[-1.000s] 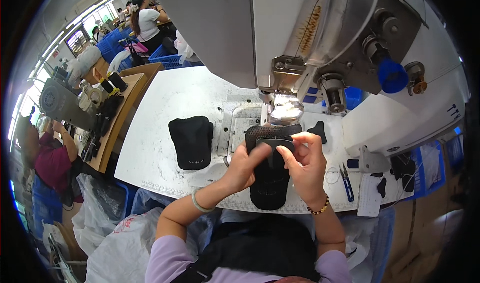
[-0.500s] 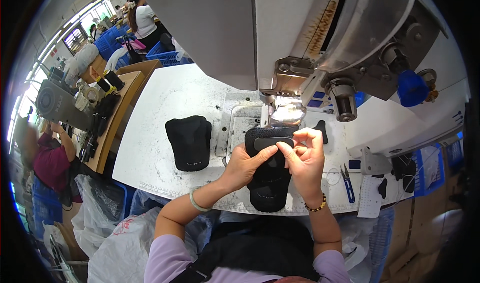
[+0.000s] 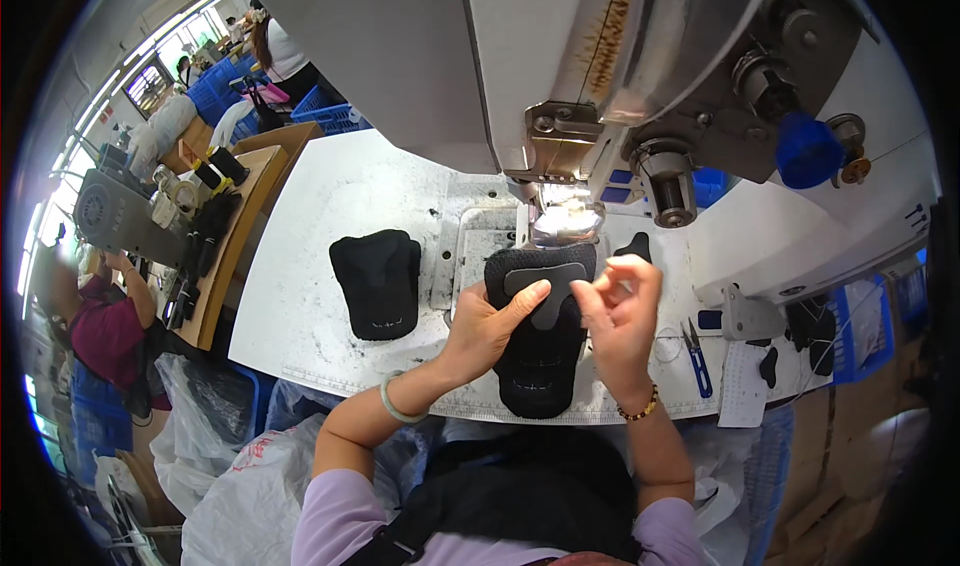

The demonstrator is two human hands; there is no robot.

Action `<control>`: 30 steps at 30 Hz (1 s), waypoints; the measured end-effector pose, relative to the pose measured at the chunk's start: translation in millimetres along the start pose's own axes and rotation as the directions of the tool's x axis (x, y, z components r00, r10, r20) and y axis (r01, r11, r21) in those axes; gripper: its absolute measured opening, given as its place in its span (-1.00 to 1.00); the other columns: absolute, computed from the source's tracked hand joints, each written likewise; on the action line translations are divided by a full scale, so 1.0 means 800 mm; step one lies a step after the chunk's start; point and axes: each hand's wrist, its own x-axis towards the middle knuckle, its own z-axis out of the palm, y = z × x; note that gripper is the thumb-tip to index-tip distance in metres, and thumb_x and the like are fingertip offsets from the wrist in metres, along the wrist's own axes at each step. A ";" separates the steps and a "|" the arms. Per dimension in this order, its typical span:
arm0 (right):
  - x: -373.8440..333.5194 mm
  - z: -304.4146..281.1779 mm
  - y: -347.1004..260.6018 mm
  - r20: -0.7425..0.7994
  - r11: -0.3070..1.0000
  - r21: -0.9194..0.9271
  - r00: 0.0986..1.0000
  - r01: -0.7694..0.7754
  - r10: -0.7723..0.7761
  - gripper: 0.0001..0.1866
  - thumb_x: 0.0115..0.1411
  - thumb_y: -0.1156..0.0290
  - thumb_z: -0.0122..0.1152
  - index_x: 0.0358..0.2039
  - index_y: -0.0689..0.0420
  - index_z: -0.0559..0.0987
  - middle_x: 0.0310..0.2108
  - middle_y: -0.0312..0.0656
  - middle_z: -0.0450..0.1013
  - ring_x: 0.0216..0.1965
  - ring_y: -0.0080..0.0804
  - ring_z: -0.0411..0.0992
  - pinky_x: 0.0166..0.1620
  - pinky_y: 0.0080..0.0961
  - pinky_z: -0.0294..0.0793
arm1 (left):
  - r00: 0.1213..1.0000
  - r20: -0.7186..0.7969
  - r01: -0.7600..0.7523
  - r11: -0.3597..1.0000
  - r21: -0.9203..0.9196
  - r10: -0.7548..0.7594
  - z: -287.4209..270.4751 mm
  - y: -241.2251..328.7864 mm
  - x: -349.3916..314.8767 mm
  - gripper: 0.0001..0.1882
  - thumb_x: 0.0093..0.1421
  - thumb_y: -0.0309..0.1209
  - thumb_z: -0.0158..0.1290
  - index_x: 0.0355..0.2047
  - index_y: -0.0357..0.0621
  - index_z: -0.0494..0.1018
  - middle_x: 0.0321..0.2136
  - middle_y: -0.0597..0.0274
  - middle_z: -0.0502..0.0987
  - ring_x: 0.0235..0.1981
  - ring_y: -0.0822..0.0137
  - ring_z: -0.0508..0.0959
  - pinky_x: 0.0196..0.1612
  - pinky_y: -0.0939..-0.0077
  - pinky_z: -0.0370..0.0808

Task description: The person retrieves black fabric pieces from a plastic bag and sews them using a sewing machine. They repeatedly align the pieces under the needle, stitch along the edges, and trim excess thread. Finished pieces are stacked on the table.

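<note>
As the black pad (image 3: 540, 351) lies lengthwise from the sewing machine (image 3: 390, 56) toward the wearer, I see the left hand (image 3: 482, 331) nearer, gripping its left edge, thumb on the grey T-shaped patch (image 3: 546, 311). Just right of that patch, the right hand (image 3: 622, 311) is loosely curled; whether it pinches anything, I cannot tell.

Glare under machine (image 3: 370, 56); right hand (image 3: 626, 316) seemingly blurred
</note>
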 end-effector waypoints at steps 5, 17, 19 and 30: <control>-0.015 -0.045 0.020 0.439 0.293 -0.652 0.663 0.700 -0.607 -0.61 -0.16 0.56 0.35 -0.27 -0.14 0.62 -0.36 -0.35 0.22 -0.47 -0.52 0.25 -0.49 -0.67 0.28 | 0.999 -0.015 0.045 0.995 -0.089 -0.047 0.001 0.017 -0.005 -0.77 0.21 -0.36 0.08 -0.27 -0.33 0.50 -0.41 0.28 0.56 -0.43 0.55 0.51 -0.35 0.67 0.47; 0.048 0.003 -0.033 0.534 0.473 -0.450 0.653 0.757 -0.538 -0.64 -0.14 0.45 0.21 -0.24 -0.10 0.60 -0.41 -0.37 0.25 -0.44 -0.52 0.31 -0.43 -0.55 0.34 | 0.991 -0.135 -0.008 0.994 -0.112 -0.008 -0.011 0.060 0.006 -0.78 0.18 -0.41 0.02 -0.24 -0.33 0.46 -0.36 0.23 0.53 -0.38 0.49 0.53 -0.31 0.65 0.48; 0.057 0.007 -0.032 0.491 0.541 -0.479 0.722 0.691 -0.488 -0.62 -0.19 0.43 0.26 -0.25 -0.10 0.60 -0.41 -0.37 0.26 -0.44 -0.50 0.31 -0.43 -0.52 0.35 | 0.994 -0.112 -0.020 0.989 -0.146 0.003 -0.012 0.062 0.023 -0.80 0.18 -0.43 0.01 -0.26 -0.33 0.45 -0.36 0.25 0.52 -0.38 0.50 0.51 -0.32 0.64 0.47; 0.074 -0.001 -0.002 0.391 0.480 -0.543 0.713 0.689 -0.581 -0.59 -0.20 0.31 0.42 -0.23 -0.02 0.65 -0.42 -0.36 0.26 -0.64 -0.64 0.19 -0.55 -0.66 0.24 | 0.988 -0.062 -0.147 0.988 -0.043 0.144 -0.016 0.042 0.080 -0.85 0.19 -0.46 0.02 -0.31 -0.30 0.49 -0.39 0.32 0.52 -0.37 0.56 0.46 -0.27 0.64 0.39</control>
